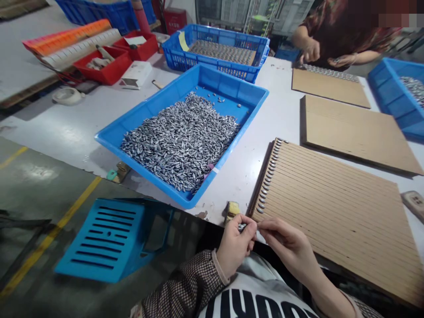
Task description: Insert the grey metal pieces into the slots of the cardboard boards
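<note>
My left hand (236, 240) is curled closed around several small silver oval pieces (242, 227), some of which show between thumb and fingers. My right hand (291, 247) is pinched, its fingertips meeting the left thumb; whatever is between them is too small to make out. Just beyond both hands lies a grooved brown board (338, 203), with a row of silver oval pieces (270, 173) set along its left edge. To the left, a blue tray (212, 176) holds a large heap of the same silver pieces (185, 139).
A yellow-topped block (232, 208) sits at the table edge. Plain brown boards (357, 130) lie beyond. Across the table a co-worker's hands (311, 49) work over another board. A blue basket (179, 53), red bins (114, 70) and a blue stool (102, 234) stand around.
</note>
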Demonstrator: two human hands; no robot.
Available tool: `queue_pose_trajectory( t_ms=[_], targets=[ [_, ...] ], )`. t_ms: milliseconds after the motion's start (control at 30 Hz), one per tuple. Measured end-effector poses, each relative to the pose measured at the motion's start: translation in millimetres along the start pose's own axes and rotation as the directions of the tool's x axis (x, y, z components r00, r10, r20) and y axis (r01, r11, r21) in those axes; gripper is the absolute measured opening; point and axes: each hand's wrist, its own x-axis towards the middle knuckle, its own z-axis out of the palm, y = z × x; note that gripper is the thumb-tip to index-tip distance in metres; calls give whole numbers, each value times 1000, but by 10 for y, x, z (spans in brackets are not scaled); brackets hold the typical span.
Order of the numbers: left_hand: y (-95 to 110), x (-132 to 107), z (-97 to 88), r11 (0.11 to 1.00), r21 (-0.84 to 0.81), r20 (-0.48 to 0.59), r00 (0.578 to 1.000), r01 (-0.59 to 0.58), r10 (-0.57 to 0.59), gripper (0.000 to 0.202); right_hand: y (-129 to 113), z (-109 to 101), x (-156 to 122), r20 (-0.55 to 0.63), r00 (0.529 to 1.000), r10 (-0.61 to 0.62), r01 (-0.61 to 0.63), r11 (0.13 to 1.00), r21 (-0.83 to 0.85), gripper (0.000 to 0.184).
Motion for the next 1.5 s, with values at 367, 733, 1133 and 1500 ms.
queue_pose_trajectory(
  t_ms=[367,733,1133,1500],
  targets=[
    [299,-48,-149,968,-250,-50,999,-29,17,20,387,67,33,-165,941,-297,207,887,-413,20],
    [213,-73,-164,982,-169,-12,996,81,-84,27,445,121,79,-9,912,-410,295,671,-681,26],
    [258,-40,-154,975,-215,17,998,62,-59,28,387,102,104,-52,944,-327,245,795,-555,25],
    [614,388,314,994,103,150,988,-35,19,29,10,-304,351,-124,978,166,-107,916,386,17]
  ],
)
